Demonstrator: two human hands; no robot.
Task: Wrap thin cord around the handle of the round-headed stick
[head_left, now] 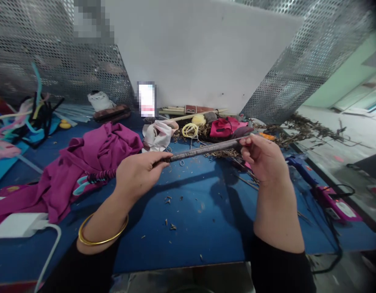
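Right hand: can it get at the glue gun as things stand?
Probably yes. The glue gun lies on the blue table just right of the right hand, nothing between them. But that hand pinches the wrapped stick, which the left hand also holds.

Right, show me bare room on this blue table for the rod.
Bare: blue tabletop under the grey wrapped rod, between left hand and right hand, to the near edge; only crumbs. Crowded: magenta cloth left, purple corded tool right, dry twigs behind.
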